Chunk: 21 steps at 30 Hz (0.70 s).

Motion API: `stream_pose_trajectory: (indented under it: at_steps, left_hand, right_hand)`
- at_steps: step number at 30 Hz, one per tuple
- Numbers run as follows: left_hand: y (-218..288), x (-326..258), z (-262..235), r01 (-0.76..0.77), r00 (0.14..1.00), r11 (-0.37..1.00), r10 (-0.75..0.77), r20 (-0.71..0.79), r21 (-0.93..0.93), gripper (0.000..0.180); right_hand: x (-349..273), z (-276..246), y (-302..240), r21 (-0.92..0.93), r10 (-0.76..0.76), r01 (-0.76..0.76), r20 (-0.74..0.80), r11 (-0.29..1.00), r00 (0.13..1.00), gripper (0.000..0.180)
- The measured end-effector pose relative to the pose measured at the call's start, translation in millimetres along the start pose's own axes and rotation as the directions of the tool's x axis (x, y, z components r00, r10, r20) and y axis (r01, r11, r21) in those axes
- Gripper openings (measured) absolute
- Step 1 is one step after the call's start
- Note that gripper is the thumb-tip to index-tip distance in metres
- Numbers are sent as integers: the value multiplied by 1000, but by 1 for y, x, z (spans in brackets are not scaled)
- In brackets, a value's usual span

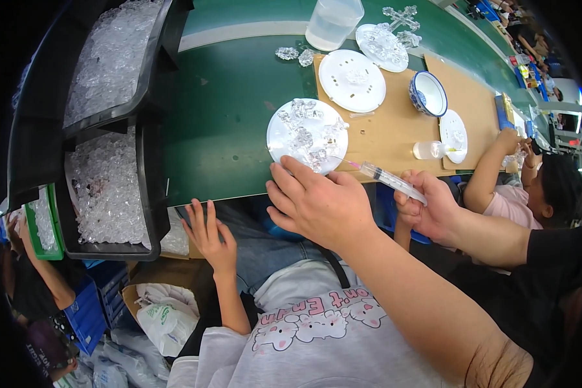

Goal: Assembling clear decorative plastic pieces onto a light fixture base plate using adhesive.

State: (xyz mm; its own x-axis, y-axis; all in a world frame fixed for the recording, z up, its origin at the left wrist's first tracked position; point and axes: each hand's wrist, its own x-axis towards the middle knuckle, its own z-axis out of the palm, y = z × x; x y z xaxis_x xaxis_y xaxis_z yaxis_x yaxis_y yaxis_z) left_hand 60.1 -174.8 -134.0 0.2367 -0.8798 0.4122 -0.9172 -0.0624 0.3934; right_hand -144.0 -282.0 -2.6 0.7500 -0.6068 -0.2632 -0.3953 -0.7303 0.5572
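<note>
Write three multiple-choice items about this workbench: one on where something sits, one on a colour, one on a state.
1. Where does the round white disc with clear crystal pieces lie?
A. On the green table, at the left hand's fingertips
B. Inside the black bin
C. In the blue-and-white bowl

2. What colour is the table top?
A. Red
B. Green
C. Yellow

3. What is the right hand doing?
A. Resting flat and empty
B. Gripping a syringe aimed at the disc
C. Lifting the clear cup

Answers:
1. A: the left hand has its fingertips at the disc's near edge on the table, apart from the black bin and the bowl.
2. B: bare green surface shows beside the brown board.
3. B: the fingers close round the syringe, needle toward the disc; the cup stands untouched.
</note>
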Motion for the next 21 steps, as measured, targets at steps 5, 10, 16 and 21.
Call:
stream_pose_trajectory:
  at_steps: [5,10,16,21]
  left_hand:
    - [0,1,-2,-8,1000,1000,8,-5,6,48]
    - [-1,1,-1,-13,1000,1000,13,-6,5,48]
    - [-2,1,-2,-13,1000,1000,13,-4,16,48]
    - [-2,0,-1,-19,1000,1000,19,-3,10,48]
  right_hand:
    - [-1,-7,6,-6,-8,8,-10,1000,1000,49]
    - [-1,-5,5,-3,-10,10,4,1000,1000,49]
    - [-1,-7,7,73,-44,45,-11,996,999,50]
    - [1,2,0,133,-71,87,-120,987,990,43]
